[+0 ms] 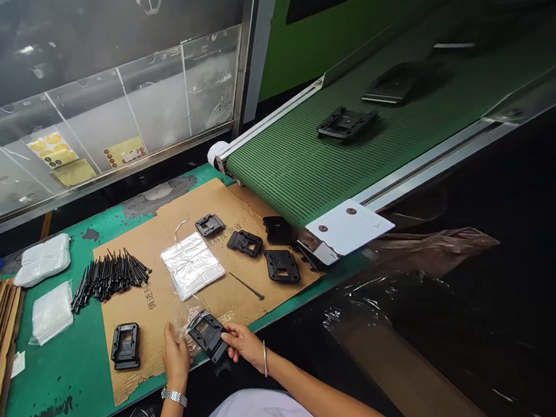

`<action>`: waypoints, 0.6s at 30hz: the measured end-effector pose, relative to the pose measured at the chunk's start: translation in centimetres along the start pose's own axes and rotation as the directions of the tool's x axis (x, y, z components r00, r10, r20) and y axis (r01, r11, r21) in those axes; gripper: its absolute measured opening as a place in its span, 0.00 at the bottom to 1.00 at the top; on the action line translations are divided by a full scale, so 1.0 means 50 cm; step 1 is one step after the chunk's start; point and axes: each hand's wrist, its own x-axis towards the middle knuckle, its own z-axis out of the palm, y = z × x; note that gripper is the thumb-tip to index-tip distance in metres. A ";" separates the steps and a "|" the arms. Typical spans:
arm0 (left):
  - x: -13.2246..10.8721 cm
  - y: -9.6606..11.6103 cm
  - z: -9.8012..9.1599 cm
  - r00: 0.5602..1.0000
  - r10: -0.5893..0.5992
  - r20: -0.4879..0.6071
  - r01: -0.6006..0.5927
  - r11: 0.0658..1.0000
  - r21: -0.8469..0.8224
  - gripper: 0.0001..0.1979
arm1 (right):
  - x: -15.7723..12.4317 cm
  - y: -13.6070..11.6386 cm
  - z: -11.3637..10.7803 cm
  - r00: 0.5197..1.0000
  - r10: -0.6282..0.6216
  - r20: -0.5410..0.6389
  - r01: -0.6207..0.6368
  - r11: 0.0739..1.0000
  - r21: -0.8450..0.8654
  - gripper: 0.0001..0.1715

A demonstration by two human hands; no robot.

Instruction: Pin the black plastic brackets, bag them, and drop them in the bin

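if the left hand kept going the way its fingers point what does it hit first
Likely the stack of clear plastic bags on the cardboard, ahead of the fingers of the left hand, though their height above it is hard to judge.

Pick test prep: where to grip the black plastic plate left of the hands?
Pinch the black plastic plate by its left and right edges, coming from above: it lies flat on the cardboard, so a top approach seems safest.
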 end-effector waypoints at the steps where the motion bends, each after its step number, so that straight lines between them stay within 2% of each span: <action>1: -0.004 0.002 -0.004 0.995 0.082 -0.051 -0.073 0.987 0.146 0.27 | 0.002 0.004 0.001 1.000 -0.009 -0.025 0.009 1.000 -0.015 0.31; 3: -0.004 0.014 -0.011 0.955 0.280 -0.092 -0.220 0.885 0.411 0.22 | -0.001 0.006 0.005 0.997 -0.039 -0.072 0.033 0.996 -0.079 0.27; 5: 0.007 0.031 -0.014 0.917 0.399 -0.011 -0.330 0.772 0.544 0.17 | -0.007 0.003 0.010 0.991 -0.104 -0.090 0.085 0.978 -0.188 0.23; 7: 0.020 0.048 -0.013 0.884 0.449 0.130 -0.440 0.704 0.558 0.15 | -0.012 -0.004 0.018 0.981 -0.183 -0.072 0.155 0.945 -0.289 0.18; 9: 0.024 0.064 -0.011 0.825 0.507 0.251 -0.561 0.678 0.474 0.14 | -0.010 -0.012 0.026 0.972 -0.230 -0.046 0.206 0.931 -0.303 0.16; 11: 0.016 0.077 -0.010 0.746 0.590 0.309 -0.666 0.661 0.345 0.12 | -0.003 -0.021 0.032 0.971 -0.227 -0.074 0.208 0.957 -0.204 0.17; 13: 0.001 0.089 -0.013 0.690 0.659 0.300 -0.724 0.634 0.273 0.12 | 0.006 -0.031 0.034 0.971 -0.185 -0.152 0.182 0.983 -0.034 0.22; 16: -0.020 0.110 -0.025 0.693 0.686 0.222 -0.714 0.610 0.344 0.13 | 0.008 -0.049 0.031 0.960 -0.120 -0.253 0.166 0.971 0.171 0.29; 18: -0.029 0.130 -0.031 0.688 0.698 0.198 -0.700 0.566 0.436 0.13 | -0.002 -0.061 0.033 0.958 -0.142 -0.249 0.188 0.967 0.172 0.32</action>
